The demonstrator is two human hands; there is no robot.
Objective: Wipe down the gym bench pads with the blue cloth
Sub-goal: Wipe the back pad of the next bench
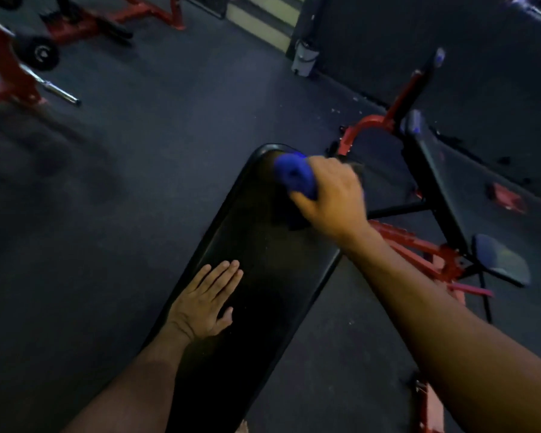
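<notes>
Wiping the far end of the bench pad (256, 276), we judge.
Right hand (331, 195) grips blue cloth (294, 175) at twelve o'clock; left hand (205, 303) flat, open, bracing at seven. Next: draw strokes nearer.

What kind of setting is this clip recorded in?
Most likely a gym's weight area: a long black bench pad being wiped with a blue cloth, a second red-framed bench beside it, and a barbell on a red rack at upper left.
</notes>
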